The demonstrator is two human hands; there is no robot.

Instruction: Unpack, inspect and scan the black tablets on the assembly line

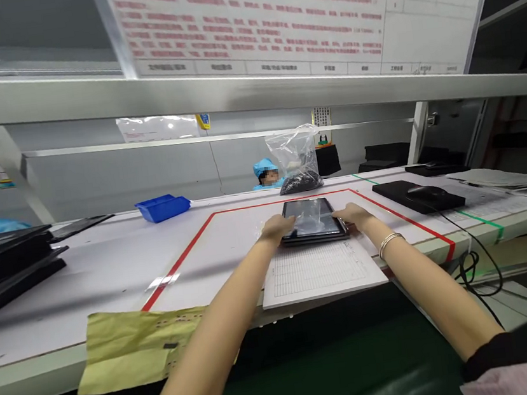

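Note:
A dark tablet-like screen panel [313, 217] lies flat on the white bench inside a red taped rectangle [176, 267], with a clear film glinting on its face. My left hand [277, 228] grips its left edge, fingers curled over the rim. At the opposite edge my right hand [355, 215] holds on the same way; a metal bangle circles that wrist. A white lined form sheet [321, 272] lies just in front of the panel.
A clear plastic bag of dark parts [297, 161] stands behind the panel, a blue bin [163, 207] to the back left. Black trays [7, 264] are stacked at far left. A yellow sheet [132, 345] overhangs the front edge. A black device [419, 196] with cables sits right. A person in a blue cap works beyond.

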